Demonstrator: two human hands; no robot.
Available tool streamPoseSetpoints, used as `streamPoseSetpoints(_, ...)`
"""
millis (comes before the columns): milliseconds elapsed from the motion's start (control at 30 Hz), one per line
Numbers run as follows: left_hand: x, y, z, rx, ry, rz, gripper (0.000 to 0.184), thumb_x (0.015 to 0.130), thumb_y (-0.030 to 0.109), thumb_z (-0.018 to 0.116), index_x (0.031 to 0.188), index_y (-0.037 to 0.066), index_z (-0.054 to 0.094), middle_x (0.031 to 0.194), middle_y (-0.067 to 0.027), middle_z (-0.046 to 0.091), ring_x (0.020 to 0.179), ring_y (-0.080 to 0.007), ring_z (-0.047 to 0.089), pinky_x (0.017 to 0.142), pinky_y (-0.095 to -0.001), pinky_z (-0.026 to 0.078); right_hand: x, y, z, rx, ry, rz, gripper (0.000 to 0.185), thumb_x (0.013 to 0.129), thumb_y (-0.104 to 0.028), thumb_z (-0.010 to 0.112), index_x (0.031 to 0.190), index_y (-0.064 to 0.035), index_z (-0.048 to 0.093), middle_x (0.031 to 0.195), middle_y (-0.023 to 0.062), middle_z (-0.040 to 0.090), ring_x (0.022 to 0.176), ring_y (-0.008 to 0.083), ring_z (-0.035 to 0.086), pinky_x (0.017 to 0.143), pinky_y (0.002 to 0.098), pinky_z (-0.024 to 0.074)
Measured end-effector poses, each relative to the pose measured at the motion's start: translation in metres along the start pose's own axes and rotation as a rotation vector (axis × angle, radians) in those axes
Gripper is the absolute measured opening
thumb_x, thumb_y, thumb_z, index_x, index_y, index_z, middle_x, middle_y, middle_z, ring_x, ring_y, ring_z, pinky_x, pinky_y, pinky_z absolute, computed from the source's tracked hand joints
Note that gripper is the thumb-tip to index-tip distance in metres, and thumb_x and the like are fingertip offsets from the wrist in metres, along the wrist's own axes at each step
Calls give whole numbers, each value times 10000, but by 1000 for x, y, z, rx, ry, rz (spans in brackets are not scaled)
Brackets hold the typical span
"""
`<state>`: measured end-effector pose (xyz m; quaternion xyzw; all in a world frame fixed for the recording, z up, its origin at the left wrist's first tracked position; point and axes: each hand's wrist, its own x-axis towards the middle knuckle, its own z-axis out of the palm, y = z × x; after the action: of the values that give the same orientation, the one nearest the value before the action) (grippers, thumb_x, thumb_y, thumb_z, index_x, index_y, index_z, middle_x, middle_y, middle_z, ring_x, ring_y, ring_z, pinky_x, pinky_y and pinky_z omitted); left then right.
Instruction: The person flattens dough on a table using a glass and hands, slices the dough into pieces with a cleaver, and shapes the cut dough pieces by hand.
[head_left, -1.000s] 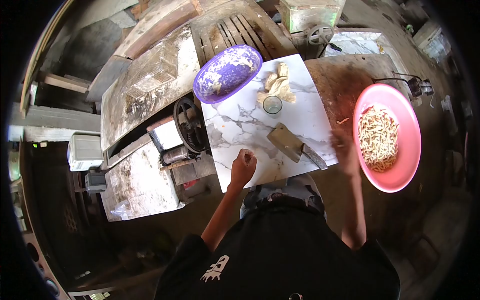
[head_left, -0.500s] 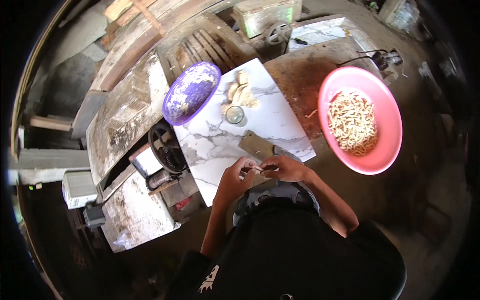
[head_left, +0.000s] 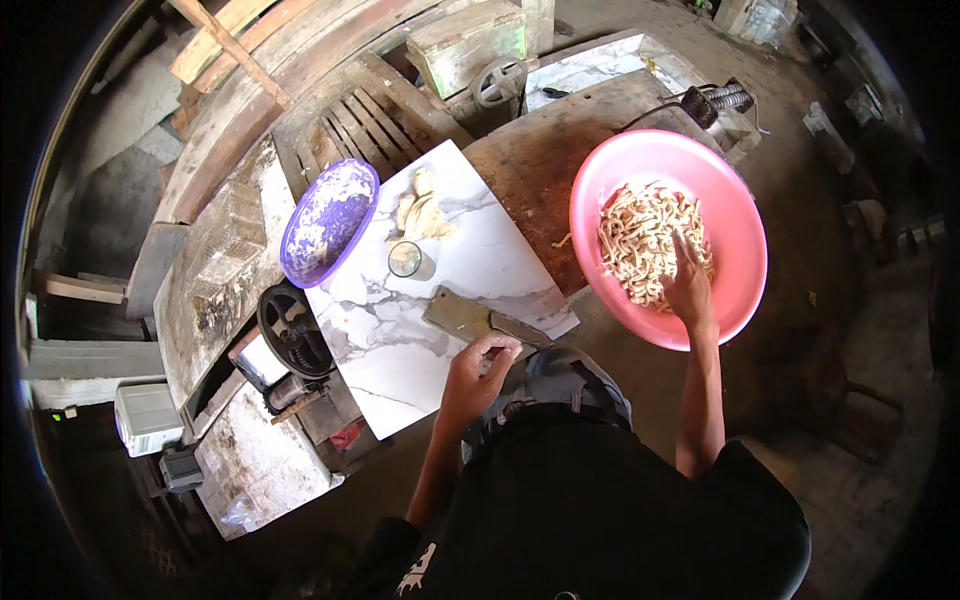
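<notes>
My right hand (head_left: 688, 285) reaches into the pink basin (head_left: 740, 290), its fingers apart over the pile of short pale dough strips (head_left: 645, 235). Near the front edge of the marble-patterned board (head_left: 370, 370), my left hand (head_left: 482, 375) is curled with fingertips together; what it holds, if anything, is too small to make out. Just beyond it lies a cleaver (head_left: 460, 315), its dark handle pointing right. A drinking glass (head_left: 405, 260) stands on the board beside some pale dough pieces (head_left: 425, 218). The purple basin (head_left: 325, 222), smeared with dough, rests at the board's left corner.
A black handwheel (head_left: 293, 332) on a machine stands left of the board. Behind are a second handwheel (head_left: 499, 83), a greenish box (head_left: 465, 45) and a slatted wooden surface (head_left: 370, 130). A wire rack (head_left: 235, 230) lies on the stained table at left.
My hands, together above the board's front edge half a second ago, are now apart. The right one has moved into the pink basin. The whole view has shifted, with the surroundings displaced leftward.
</notes>
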<state>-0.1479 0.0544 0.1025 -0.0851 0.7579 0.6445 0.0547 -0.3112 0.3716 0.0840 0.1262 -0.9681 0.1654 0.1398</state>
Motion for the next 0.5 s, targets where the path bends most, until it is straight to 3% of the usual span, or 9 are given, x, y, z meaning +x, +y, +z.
streamPoseSetpoints(100, 6, 8, 27, -162, -33, 13, 185, 951, 92, 569, 1059, -48, 625, 1012, -125, 680, 931, -156, 646, 850, -283, 506, -3, 16, 2, 134, 35, 48, 481, 843, -62, 616, 1306, 10, 509, 1230, 254, 587, 1138, 402, 569, 959, 437, 466)
streamPoseSetpoints(167, 9, 7, 43, -231, -32, 4, 189, 968, 95, 551, 1050, -58, 625, 1042, -118, 676, 974, -156, 640, 886, -284, 499, -2, -10, -13, 625, -321, 313, 358, 882, -85, 622, 1224, 7, 576, 1180, 230, 621, 1080, 285, 627, 901, 379, 482)
streamPoseSetpoints(200, 11, 7, 49, -257, -65, -11, 192, 967, 98, 552, 1052, -59, 624, 1049, -121, 673, 976, -157, 637, 889, -286, 497, -14, -15, -11, 860, -446, 249, 379, 894, -68, 613, 1265, -4, 560, 1213, 185, 621, 1086, 211, 617, 837, 348, 503)
streamPoseSetpoints(233, 14, 6, 55, -283, -96, -24, 195, 967, 100, 554, 1054, -60, 623, 1055, -123, 670, 979, -157, 634, 893, -288, 494, -18, -30, -11, 1012, -557, 81, 405, 897, -29, 601, 1297, -16, 545, 1277, 138, 597, 1115, 191, 597, 804, 315, 513)
streamPoseSetpoints(267, 17, 3, 62, -310, -94, -9, 205, 977, 119, 557, 1104, -29, 620, 1017, -74, 649, 918, -103, 594, 847, -252, 479, -19, -44, -15, 986, -729, 25, 433, 888, -7, 607, 1315, -18, 534, 1287, 104, 584, 1137, 191, 580, 779, 276, 511)
streamPoseSetpoints(300, 19, 1, 66, -305, -74, -8, 205, 977, 119, 557, 1104, -29, 620, 1017, -74, 649, 918, -103, 594, 847, -252, 479, -18, -73, -32, 1323, -907, 266, 415, 898, -20, 611, 1306, -10, 535, 1227, 108, 600, 1128, 192, 586, 775, 270, 504)
streamPoseSetpoints(367, 23, -2, 69, -176, -97, 19, 222, 986, 138, 547, 1119, -26, 615, 1020, -65, 646, 920, -99, 582, 845, -250, 473, -29, -74, -13, 1246, -900, 93, 356, 909, -36, 617, 1260, 2, 563, 1146, 103, 624, 1051, 174, 610, 751, 276, 507)
streamPoseSetpoints(500, 29, -6, 71, -109, -32, -11, 285, 998, 178, 530, 1185, -28, 594, 1092, -80, 630, 939, -121, 596, 858, -259, 474, -25, -76, -7, 975, -982, 171, 256, 912, -37, 624, 1162, 15, 604, 1051, 88, 643, 957, 155, 617, 747, 279, 505)
